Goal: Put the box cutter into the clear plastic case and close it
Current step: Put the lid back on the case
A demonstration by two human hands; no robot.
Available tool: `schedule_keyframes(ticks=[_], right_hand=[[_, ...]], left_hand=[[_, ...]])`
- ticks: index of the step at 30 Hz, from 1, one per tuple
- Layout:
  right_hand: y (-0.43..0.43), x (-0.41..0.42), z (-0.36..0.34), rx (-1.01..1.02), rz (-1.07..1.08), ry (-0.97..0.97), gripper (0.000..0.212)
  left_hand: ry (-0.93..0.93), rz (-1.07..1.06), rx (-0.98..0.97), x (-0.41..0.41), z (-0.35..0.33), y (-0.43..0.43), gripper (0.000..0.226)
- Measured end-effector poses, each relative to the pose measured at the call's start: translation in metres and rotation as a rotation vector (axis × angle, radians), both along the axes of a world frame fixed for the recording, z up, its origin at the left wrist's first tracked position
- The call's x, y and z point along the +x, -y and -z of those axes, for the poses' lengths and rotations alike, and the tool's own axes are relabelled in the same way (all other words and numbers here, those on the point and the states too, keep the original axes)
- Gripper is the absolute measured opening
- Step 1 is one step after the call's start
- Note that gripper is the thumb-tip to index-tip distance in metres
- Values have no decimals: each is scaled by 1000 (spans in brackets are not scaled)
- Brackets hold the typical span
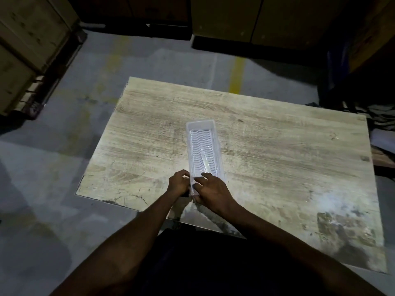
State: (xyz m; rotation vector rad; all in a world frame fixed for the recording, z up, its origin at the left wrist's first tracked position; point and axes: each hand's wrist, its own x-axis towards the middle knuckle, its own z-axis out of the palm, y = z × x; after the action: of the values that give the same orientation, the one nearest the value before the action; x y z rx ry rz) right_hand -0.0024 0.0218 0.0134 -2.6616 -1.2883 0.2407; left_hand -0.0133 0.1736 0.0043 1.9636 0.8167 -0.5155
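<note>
A long clear plastic case with a wavy ribbed surface lies lengthwise in the middle of the wooden table. Through the plastic I see a pale, narrow object, probably the box cutter, lying slantwise in the near half. My left hand clasps the case's near left corner. My right hand holds the near end, fingers spread on top and thumb at the end wall. I cannot tell whether a lid is on the case. Something small and dark shows under my left hand.
The table stands on a grey concrete floor with a yellow line. Wooden crates stand at the far left and large cartons at the back. Dark clutter lies beyond the table's right edge.
</note>
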Motion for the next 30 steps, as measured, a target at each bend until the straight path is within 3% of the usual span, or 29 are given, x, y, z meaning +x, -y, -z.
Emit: schedule_keyframes(ticks=[2,4,8,10,13,16,24,30], right_hand=[[5,-7,9,28,-7,-71,16],[13,-10,15,109,28,-136,25],[35,-10,15,365,325,-189,30],[47,-7,20,363,476,-204,32],[63,2,31,325,585,-353,43],[70,9,37,415,578,-504,67],[68,10,43,368,634,-602,55],[65,14,37,220,672,-614,76]], left_hand=[[-1,-49,-33,-2,3,-1,15],[-17,-118,-111,-5,5,-2,19],[-52,-223,-228,-6,2,-1,22],[-68,-242,-285,-6,0,0,32],[-80,-82,-266,-10,4,-2,55],[-84,99,-205,-14,9,-4,75],[-28,215,-113,-13,14,-6,83],[2,289,-76,-12,20,-8,90]])
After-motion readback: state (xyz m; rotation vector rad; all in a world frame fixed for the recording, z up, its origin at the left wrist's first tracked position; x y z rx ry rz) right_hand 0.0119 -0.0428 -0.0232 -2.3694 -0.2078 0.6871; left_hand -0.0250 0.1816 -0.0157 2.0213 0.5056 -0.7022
